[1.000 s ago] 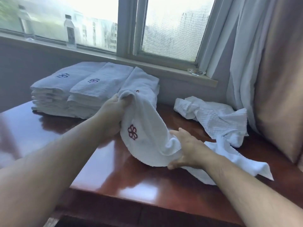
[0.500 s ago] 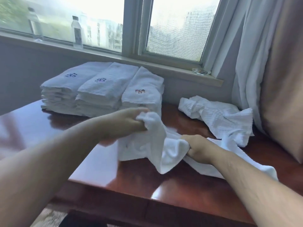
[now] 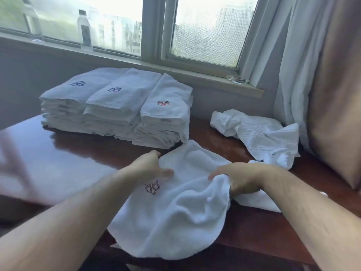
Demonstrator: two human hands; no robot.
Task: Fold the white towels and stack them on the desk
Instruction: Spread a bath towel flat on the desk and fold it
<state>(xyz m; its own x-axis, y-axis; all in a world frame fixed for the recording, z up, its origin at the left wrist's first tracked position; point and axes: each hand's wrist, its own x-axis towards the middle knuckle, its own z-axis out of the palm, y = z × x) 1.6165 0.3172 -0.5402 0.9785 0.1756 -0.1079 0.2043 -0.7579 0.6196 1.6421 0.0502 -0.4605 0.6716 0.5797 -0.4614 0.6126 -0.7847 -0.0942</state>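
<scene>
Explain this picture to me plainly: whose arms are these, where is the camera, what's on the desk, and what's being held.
There is no machine here. A person wears a camera on the head, looking down at their own arms. The left hand rests with straight fingers on a white towel spread over the desk, while the right hand grips a bunched fold of it. Behind stand three stacks of folded towels. A crumpled towel waits at right. Two bottles stand on the windowsill.

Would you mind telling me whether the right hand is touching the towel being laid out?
Touching. The head view shows the right hand gripping a bunched fold of the towel.
</scene>
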